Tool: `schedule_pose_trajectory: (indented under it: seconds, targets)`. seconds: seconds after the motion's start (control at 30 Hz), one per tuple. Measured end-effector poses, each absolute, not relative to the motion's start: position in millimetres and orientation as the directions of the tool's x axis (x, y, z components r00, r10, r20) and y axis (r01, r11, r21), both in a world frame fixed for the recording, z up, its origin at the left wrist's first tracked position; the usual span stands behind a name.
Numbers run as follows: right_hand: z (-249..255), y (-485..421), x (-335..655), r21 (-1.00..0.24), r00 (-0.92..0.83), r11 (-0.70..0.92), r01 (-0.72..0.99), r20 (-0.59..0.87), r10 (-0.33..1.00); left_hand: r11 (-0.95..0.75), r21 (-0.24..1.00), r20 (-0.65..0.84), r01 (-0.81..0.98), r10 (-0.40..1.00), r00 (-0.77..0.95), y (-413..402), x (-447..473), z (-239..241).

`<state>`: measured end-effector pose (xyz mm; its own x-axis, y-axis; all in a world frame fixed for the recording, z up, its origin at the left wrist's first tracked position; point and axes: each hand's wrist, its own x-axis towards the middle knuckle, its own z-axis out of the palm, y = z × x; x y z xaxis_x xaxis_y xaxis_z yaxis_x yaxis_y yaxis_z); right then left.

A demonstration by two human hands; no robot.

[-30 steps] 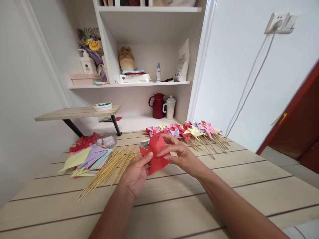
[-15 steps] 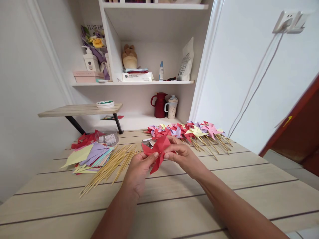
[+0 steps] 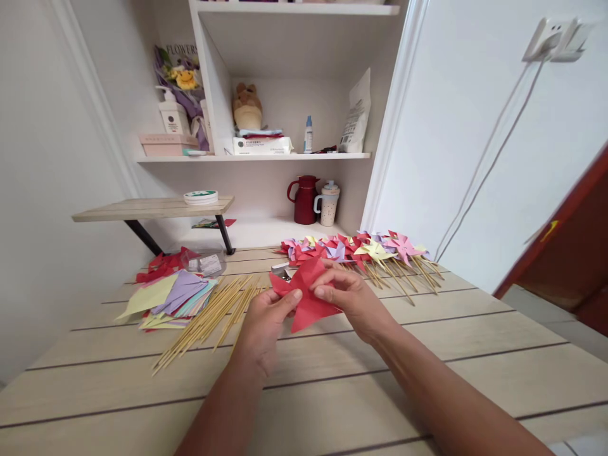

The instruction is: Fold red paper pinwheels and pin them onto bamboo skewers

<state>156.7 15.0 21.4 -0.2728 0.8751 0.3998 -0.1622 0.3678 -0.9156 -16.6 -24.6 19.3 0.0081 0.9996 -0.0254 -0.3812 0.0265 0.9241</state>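
Observation:
Both my hands hold a red paper piece (image 3: pixel 308 303) folded into pointed flaps, just above the wooden table (image 3: pixel 332 373). My left hand (image 3: pixel 263 323) pinches its left side with thumb and fingers. My right hand (image 3: pixel 349 297) pinches the middle from the right, fingers curled over a flap. Left of my hands lies a loose bundle of bamboo skewers (image 3: pixel 209 320). Behind my right hand, a row of finished paper pinwheels (image 3: pixel 361 250) on sticks lies across the table.
A stack of coloured paper squares (image 3: pixel 171 299) and red scraps (image 3: pixel 164 265) sit at the table's left. A small riser shelf (image 3: pixel 152 209) stands behind. The wall shelf holds a red jug (image 3: pixel 302 199), a mug (image 3: pixel 325 204), bottles and a bag. A small metal object (image 3: pixel 280 272) lies behind the red paper.
The red paper has been folded and turned slightly between my fingers; my right hand shifted a little toward the paper's middle. The view steadied after moving slightly.

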Motion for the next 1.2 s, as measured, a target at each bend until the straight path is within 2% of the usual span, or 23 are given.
schedule_pose_trajectory:
  seconds: [0.17, 0.33, 0.8, 1.1, 1.2]
  targets:
    - [26.4, 20.0, 168.4, -0.906, -0.275, 0.385, -0.177, 0.421, 0.864, 0.102, 0.847, -0.015, -0.521, 0.986, 0.168, -23.4, -20.1, 22.0]
    - [31.3, 17.2, 171.7, -0.881, -0.381, 0.450, -0.143, 0.469, 0.797, 0.163, 0.823, -0.034, -0.544, 0.970, 0.240, -23.0, -19.9, 21.4]
    - [31.5, 13.0, 170.1, -0.824, -0.493, 0.560, -0.085, 0.523, 0.695, 0.105, 0.848, -0.019, -0.519, 0.986, 0.167, -22.4, -18.8, 21.5]
    - [30.2, 12.9, 167.5, -0.816, -0.440, 0.578, -0.017, 0.525, 0.728, 0.079, 0.870, -0.011, -0.488, 0.990, 0.140, -22.3, -19.6, 19.9]
    - [30.0, 13.0, 165.6, -0.791, -0.395, 0.610, 0.054, 0.544, 0.740, 0.053, 0.894, -0.011, -0.445, 0.995, 0.097, -23.3, -18.8, 19.2]
